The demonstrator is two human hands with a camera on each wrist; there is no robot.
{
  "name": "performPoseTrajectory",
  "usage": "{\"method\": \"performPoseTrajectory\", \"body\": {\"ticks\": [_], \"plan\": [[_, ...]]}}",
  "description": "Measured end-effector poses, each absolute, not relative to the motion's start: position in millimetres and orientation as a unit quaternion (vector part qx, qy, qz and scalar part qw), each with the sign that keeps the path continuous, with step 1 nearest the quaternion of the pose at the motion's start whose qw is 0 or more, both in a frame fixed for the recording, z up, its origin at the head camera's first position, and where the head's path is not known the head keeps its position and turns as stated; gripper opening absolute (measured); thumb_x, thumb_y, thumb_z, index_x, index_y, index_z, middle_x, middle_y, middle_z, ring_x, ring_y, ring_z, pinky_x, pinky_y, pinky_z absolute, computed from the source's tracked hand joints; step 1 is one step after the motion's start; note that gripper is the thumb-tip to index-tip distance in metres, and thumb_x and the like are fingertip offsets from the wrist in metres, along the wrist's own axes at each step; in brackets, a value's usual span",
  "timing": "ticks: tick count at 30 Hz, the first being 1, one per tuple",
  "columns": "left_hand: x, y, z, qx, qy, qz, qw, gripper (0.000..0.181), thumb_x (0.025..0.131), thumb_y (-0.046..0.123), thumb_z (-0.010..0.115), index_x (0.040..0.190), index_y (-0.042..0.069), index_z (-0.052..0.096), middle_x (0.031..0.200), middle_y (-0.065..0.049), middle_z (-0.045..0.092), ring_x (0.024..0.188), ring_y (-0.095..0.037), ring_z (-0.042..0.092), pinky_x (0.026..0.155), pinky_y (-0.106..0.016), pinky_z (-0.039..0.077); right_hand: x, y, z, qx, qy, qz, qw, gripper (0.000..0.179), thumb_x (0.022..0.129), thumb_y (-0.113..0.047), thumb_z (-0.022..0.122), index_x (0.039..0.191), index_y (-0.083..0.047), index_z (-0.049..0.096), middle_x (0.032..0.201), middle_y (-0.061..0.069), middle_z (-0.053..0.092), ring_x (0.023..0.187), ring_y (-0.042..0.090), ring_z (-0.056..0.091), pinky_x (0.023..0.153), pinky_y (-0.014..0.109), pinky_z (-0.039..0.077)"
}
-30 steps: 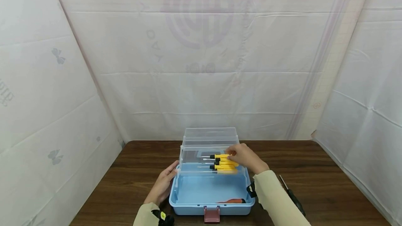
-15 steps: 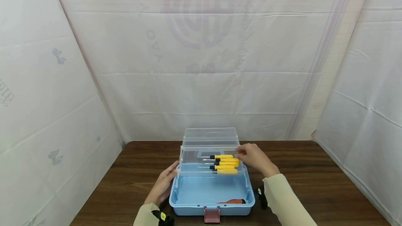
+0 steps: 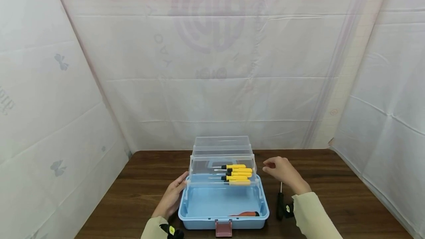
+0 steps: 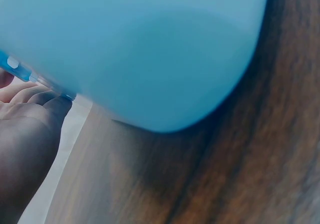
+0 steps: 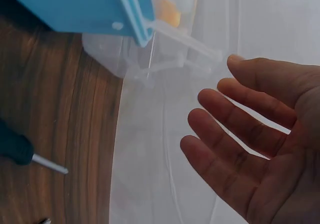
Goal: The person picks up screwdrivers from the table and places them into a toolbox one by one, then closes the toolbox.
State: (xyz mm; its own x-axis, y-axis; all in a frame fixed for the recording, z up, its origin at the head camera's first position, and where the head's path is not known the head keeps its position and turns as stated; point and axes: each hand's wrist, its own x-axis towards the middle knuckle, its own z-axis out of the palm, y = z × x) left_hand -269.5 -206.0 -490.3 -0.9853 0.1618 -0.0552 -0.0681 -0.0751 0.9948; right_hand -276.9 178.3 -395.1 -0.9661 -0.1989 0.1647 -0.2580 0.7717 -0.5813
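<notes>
A light blue toolbox [image 3: 219, 198] with a pink latch stands with its clear lid [image 3: 221, 145] raised. Several yellow-handled screwdrivers [image 3: 237, 174] lie side by side in the clear upper tray [image 3: 200, 164]. At the front of the box's bottom lies an orange-handled tool [image 3: 247, 214], its tip hard to make out. My left hand [image 3: 173, 194] grips the left rim of the box between thumb and fingers. To the right of the tray, my right hand [image 3: 283, 174] is in the air and holds nothing; its fingers [image 5: 225, 149] are slightly bent and spread.
A black-handled screwdriver [image 3: 280, 204] lies on the dark wooden table [image 3: 149, 172], right of the box and below the right wrist. White sheeting [image 3: 212, 99] hangs behind the table and along both sides.
My right hand has left the yellow screwdrivers in the tray and moved right, away from the box. My left hand has stayed at the rim.
</notes>
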Motion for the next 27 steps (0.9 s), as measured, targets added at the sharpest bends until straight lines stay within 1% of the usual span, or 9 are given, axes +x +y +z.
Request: {"method": "performPoseTrajectory", "body": {"ticks": [10,20,23,27], "plan": [[-270,-209,-491,0.036,0.673,0.734,0.083,0.055,0.104,0.019,0.041,0.152,0.003,0.021,0.158,-0.023,0.016,0.144,-0.040,0.021,0.114,-0.055,0.025,-268,193,-404,0.099,-0.943,0.317,0.028,0.028,0.088,-0.012,0.066,0.108,0.007,0.067,0.097,0.013,0.069,0.082,0.019,0.063,0.071,0.039,0.056],[-268,-211,-489,0.024,0.675,0.733,0.081,0.055,0.104,0.019,0.041,0.152,0.003,0.022,0.158,-0.024,0.017,0.143,-0.042,0.022,0.114,-0.055,0.026,-264,203,-416,0.068,-0.943,0.325,-0.006,0.034,0.090,-0.019,0.065,0.110,0.009,0.064,0.099,0.015,0.069,0.087,0.025,0.065,0.073,0.044,0.056],[-268,-211,-489,0.023,0.675,0.733,0.081,0.055,0.104,0.020,0.041,0.152,0.003,0.022,0.158,-0.024,0.017,0.143,-0.042,0.023,0.113,-0.055,0.027,-264,207,-421,0.057,-0.944,0.325,-0.024,0.036,0.091,-0.020,0.064,0.111,0.010,0.063,0.099,0.015,0.068,0.083,0.022,0.065,0.071,0.042,0.056],[-268,-210,-489,0.023,0.674,0.734,0.083,0.055,0.104,0.020,0.042,0.152,0.002,0.021,0.157,-0.025,0.017,0.143,-0.042,0.023,0.113,-0.055,0.028,-262,210,-430,0.039,-0.939,0.338,-0.056,0.043,0.091,-0.022,0.064,0.117,0.012,0.058,0.089,0.012,0.065,0.069,0.018,0.061,0.061,0.036,0.054]]}}
